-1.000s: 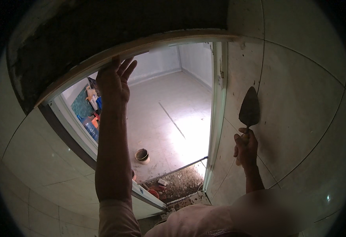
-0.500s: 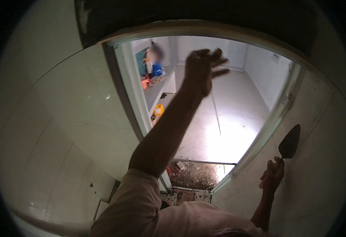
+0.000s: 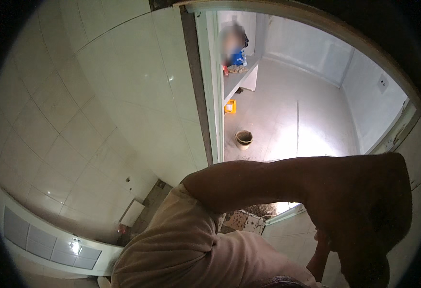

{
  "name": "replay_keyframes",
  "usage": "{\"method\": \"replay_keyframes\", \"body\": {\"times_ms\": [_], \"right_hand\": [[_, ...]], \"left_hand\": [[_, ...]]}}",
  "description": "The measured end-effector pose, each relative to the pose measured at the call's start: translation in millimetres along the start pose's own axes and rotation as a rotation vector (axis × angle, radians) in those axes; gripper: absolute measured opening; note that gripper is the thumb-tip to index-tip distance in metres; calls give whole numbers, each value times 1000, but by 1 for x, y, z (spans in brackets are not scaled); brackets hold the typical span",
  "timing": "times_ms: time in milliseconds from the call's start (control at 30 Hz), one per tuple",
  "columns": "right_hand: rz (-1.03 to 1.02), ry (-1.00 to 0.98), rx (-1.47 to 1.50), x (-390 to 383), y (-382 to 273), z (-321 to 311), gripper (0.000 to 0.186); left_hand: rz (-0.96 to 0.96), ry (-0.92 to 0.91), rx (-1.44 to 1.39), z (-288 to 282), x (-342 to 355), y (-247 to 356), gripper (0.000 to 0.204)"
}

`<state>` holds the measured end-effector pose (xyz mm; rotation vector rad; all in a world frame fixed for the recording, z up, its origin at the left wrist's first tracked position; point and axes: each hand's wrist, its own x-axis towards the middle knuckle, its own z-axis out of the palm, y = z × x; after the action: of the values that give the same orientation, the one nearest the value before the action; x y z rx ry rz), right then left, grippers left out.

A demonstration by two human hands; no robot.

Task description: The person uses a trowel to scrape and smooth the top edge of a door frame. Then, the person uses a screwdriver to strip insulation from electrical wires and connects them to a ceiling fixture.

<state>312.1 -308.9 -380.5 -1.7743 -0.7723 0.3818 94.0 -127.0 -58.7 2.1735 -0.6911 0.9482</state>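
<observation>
My left arm stretches across the view from left to right, and my left hand [image 3: 369, 206] is large and dark close to the camera at the right. Its fingers are too dark and too near to make out. Behind it, my right hand [image 3: 321, 244] shows only in a small part above its wrist, beside the pale wall right of the doorway. The left hand covers the rest of it. No trowel is visible at this moment; the place where it was held is covered.
A doorway with a pale frame [image 3: 214, 96] opens onto a bright room with a grey floor. Inside stand a bucket [image 3: 243, 139], a yellow container [image 3: 230, 106] and a ledge [image 3: 239, 79] bearing several items. Left is a tiled wall [image 3: 124, 110]; lower left, a white-framed grey panel [image 3: 52, 240].
My left hand has swung from up in the doorway down to the right, in front of my right hand. The trowel held in my right hand is now hidden. The view has turned.
</observation>
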Motion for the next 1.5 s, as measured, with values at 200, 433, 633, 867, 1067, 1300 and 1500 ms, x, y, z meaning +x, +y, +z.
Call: {"method": "replay_keyframes", "body": {"times_ms": [200,433,633,867,1067,1300,1500], "right_hand": [[59,-2,-32,-10,-18,5,38],[66,-14,-40,-10,-26,4,39],[80,-6,-56,-11,-25,-9,40],[107,22,-53,-18,-24,-18,41],[99,19,-46,-19,-27,-20,42],[125,32,-53,-23,-24,-28,43],[115,-33,-86,-15,-21,-26,44]], "left_hand": [[10,-14,76,17,7,-17,8],[-6,-31,116,27,10,-23,10],[-12,-48,138,40,15,-25,12],[-6,-80,128,55,17,-28,14],[1,-120,142,68,21,-26,16],[17,-158,110,85,26,-33,19],[-16,-168,151,82,26,-31,21]]}}
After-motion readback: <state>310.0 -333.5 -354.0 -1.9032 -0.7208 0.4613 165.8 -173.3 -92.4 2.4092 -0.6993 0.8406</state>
